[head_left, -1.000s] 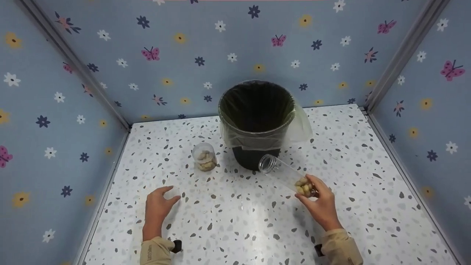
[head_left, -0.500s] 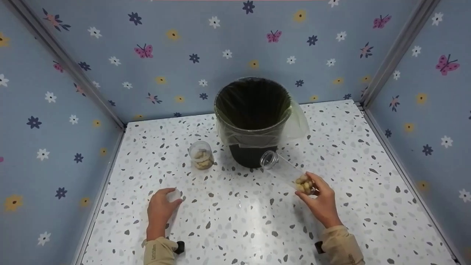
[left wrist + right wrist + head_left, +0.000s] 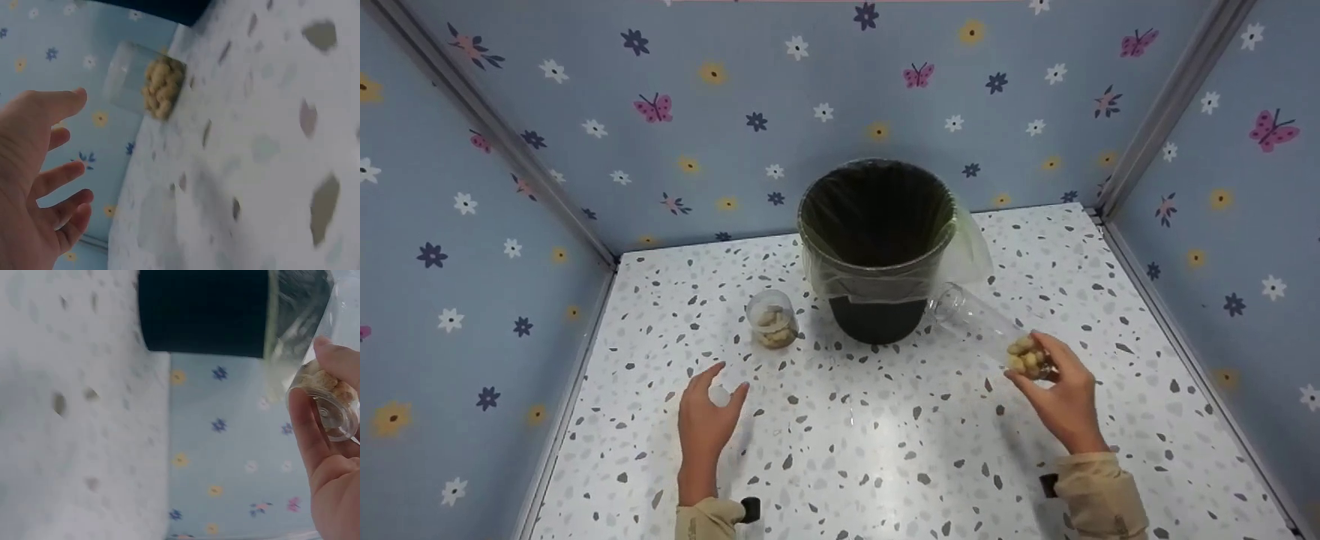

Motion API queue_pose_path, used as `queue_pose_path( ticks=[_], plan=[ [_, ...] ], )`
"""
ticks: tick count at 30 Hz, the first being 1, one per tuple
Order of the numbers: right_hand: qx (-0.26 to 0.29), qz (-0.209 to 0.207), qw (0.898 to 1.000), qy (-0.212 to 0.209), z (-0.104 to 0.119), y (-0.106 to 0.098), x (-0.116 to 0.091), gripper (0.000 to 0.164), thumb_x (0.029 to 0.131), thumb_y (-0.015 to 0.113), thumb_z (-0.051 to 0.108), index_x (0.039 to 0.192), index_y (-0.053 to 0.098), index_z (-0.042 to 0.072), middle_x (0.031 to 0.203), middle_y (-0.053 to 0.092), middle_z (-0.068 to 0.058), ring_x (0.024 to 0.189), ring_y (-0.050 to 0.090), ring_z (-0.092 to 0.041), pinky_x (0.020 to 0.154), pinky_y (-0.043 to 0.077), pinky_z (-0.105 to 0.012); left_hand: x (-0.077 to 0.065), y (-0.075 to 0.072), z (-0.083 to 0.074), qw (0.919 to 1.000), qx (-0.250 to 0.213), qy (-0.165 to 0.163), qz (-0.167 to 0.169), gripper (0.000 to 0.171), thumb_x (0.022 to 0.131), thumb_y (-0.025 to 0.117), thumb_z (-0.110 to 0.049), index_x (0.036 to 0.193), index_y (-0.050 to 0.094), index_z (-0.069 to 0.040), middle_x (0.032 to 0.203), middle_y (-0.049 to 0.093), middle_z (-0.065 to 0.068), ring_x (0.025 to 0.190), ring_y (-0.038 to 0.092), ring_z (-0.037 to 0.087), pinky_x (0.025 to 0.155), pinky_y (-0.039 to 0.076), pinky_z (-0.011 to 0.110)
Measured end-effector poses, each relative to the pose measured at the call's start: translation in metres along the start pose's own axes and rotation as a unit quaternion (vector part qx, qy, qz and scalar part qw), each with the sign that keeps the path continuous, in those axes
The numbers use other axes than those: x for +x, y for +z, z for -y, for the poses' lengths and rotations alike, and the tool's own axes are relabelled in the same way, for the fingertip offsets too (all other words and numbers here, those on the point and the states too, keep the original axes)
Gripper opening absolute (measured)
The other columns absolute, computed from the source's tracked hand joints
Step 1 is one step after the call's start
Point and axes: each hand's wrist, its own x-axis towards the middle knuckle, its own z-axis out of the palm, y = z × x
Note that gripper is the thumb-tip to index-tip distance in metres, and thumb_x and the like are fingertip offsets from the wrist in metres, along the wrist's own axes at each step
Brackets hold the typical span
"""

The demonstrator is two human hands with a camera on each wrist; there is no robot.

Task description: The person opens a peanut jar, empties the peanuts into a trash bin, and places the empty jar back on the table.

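My right hand [image 3: 1061,386] grips a clear plastic jar [image 3: 979,319] round its base end, also seen in the right wrist view. The jar is tilted, its lidless mouth pointing up-left towards the black bin [image 3: 877,319]. Yellowish nut-like pieces [image 3: 1026,358] lie at its base end. My left hand [image 3: 709,412] has its thumb and fingers spread, holding nothing; the left wrist view shows the loose fingers [image 3: 62,177]. A pale translucent disc, perhaps a lid [image 3: 720,396], lies by these fingers. Beyond stands a clear container [image 3: 121,84] part filled with tan nut-like pieces [image 3: 163,87].
The bin, lined with a translucent bag [image 3: 971,247], stands against the back wall [image 3: 720,97]. Flower-patterned panels enclose the speckled white tabletop [image 3: 847,457] at the back and both sides.
My right hand has carried the tilted jar to the right, its mouth now beside the bin's right edge. The left hand has shifted slightly right and its fingers have spread from the disc.
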Motion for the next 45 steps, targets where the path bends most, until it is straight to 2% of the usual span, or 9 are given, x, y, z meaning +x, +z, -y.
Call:
queue_pose_path(
  ticks=[4, 9, 14, 19, 25, 28, 34, 39, 45],
  plan=[
    [-0.021, -0.014, 1.0, 0.006, -0.017, -0.02, 0.022, 0.072, 0.062, 0.088, -0.01, 0.128, 0.06, -0.004, 0.112, 0.064, -0.019, 0.087, 0.056, -0.009, 0.067, 0.047, -0.008, 0.005, 0.0, -0.046, 0.9961, -0.084, 0.026, 0.004, 0.049, 0.083, 0.08, -0.022, 0.128, 0.063, -0.01, 0.119, 0.063, 0.009, 0.106, 0.058, 0.026, 0.082, 0.049, 0.044],
    [-0.041, -0.001, 0.999, 0.004, -0.013, -0.041, 0.064, 0.07, 0.07, 0.087, 0.001, 0.133, 0.059, 0.005, 0.115, 0.063, -0.013, 0.088, 0.055, -0.007, 0.069, 0.046, -0.007, 0.027, -0.006, -0.097, 0.9849, -0.146, 0.088, 0.03, 0.053, 0.084, 0.079, -0.019, 0.133, 0.059, -0.012, 0.124, 0.061, 0.008, 0.107, 0.059, 0.024, 0.083, 0.05, 0.043],
    [-0.071, 0.017, 0.997, -0.016, -0.009, -0.05, 0.103, 0.068, 0.072, 0.086, 0.003, 0.133, 0.059, 0.006, 0.117, 0.063, -0.012, 0.088, 0.054, -0.008, 0.068, 0.044, -0.007, 0.06, -0.004, -0.141, 0.9772, -0.154, 0.128, 0.071, 0.059, 0.085, 0.078, -0.019, 0.138, 0.055, -0.015, 0.133, 0.056, 0.009, 0.111, 0.058, 0.024, 0.088, 0.05, 0.041],
    [-0.083, 0.042, 0.995, -0.039, -0.002, -0.046, 0.131, 0.067, 0.072, 0.086, 0.005, 0.133, 0.059, 0.006, 0.119, 0.062, -0.012, 0.093, 0.057, -0.017, 0.069, 0.043, -0.008, 0.089, 0.012, -0.171, 0.9769, -0.115, 0.137, 0.118, 0.071, 0.084, 0.079, -0.028, 0.146, 0.047, -0.019, 0.15, 0.036, 0.015, 0.124, 0.05, 0.029, 0.092, 0.05, 0.041],
    [-0.081, 0.071, 0.991, -0.075, 0.014, -0.037, 0.164, 0.066, 0.071, 0.086, 0.001, 0.131, 0.059, 0.004, 0.121, 0.061, -0.013, 0.096, 0.059, -0.023, 0.072, 0.044, -0.007, 0.111, 0.037, -0.191, 0.9772, -0.117, 0.125, 0.125, 0.08, 0.08, 0.08, -0.04, 0.148, 0.043, -0.02, 0.156, 0.018, 0.023, 0.139, 0.031, 0.034, 0.097, 0.047, 0.04],
    [-0.081, 0.091, 0.988, -0.09, 0.02, -0.033, 0.177, 0.066, 0.071, 0.086, 0.0, 0.131, 0.059, 0.002, 0.121, 0.061, -0.014, 0.095, 0.059, -0.022, 0.073, 0.045, -0.007, 0.112, 0.047, -0.196, 0.979, -0.13, 0.116, 0.106, 0.076, 0.077, 0.082, -0.042, 0.141, 0.052, -0.016, 0.155, 0.019, 0.025, 0.137, 0.034, 0.035, 0.097, 0.047, 0.035],
    [-0.104, 0.152, 0.977, -0.107, 0.026, -0.026, 0.199, 0.064, 0.073, 0.084, -0.001, 0.132, 0.058, 0.001, 0.124, 0.059, -0.014, 0.101, 0.058, -0.025, 0.077, 0.051, -0.031, 0.108, 0.058, -0.197, 0.9818, -0.145, 0.11, 0.055, 0.055, 0.071, 0.085, -0.043, 0.113, 0.066, -0.012, 0.144, 0.043, 0.019, 0.143, 0.023, 0.029, 0.106, 0.038, 0.04],
    [-0.149, 0.195, 0.962, -0.122, 0.029, -0.02, 0.216, 0.063, 0.075, 0.082, -0.002, 0.133, 0.058, 0.004, 0.127, 0.057, -0.014, 0.103, 0.058, -0.03, 0.086, 0.049, -0.048, 0.107, 0.061, -0.195, 0.9796, -0.156, 0.118, 0.047, 0.05, 0.072, 0.085, -0.043, 0.105, 0.065, -0.012, 0.121, 0.061, 0.01, 0.145, 0.017, 0.023, 0.112, 0.029, 0.041],
    [-0.203, 0.241, 0.932, -0.181, 0.037, -0.012, 0.24, 0.062, 0.076, 0.081, -0.001, 0.134, 0.057, 0.005, 0.13, 0.055, -0.016, 0.105, 0.059, -0.037, 0.085, 0.049, -0.055, 0.106, 0.063, -0.194, 0.9776, -0.17, 0.118, 0.041, 0.047, 0.071, 0.086, -0.04, 0.102, 0.064, -0.013, 0.145, 0.042, 0.019, 0.144, 0.018, 0.025, 0.108, 0.035, 0.04]
  ],
)
